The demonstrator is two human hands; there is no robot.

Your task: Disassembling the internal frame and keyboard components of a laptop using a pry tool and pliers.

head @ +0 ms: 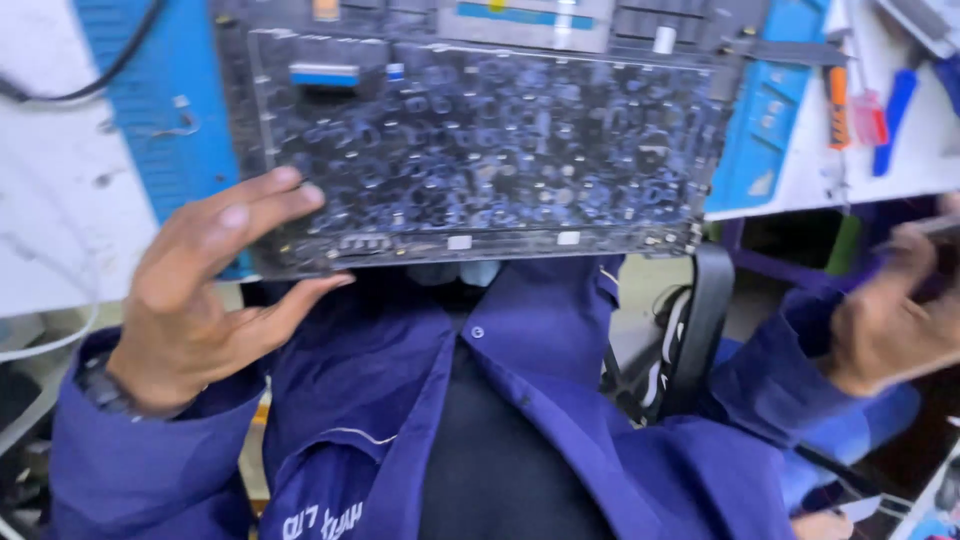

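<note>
Grip, left hand: clamped on the lower left corner of the dark panel, fingers spread on top, thumb pressed under the near edge.
Grip, right hand: blurred at the right edge of the frame; the fingers curl around something thin and dark, but whether they close on it cannot be told.
Dark panel: a wide, flat board studded with rows of small round bumps, filling the upper middle of the frame, its near edge hanging past the table rim above the person's chest.
Blue mat: lies under the panel, showing at upper left and upper right.
White table: carries the mat; a black cable curves across its upper left corner.
Hand tools: orange, red and blue handles lying at upper right, well apart from both hands.
Clothing: dark blue work jacket fills the lower frame.
</note>
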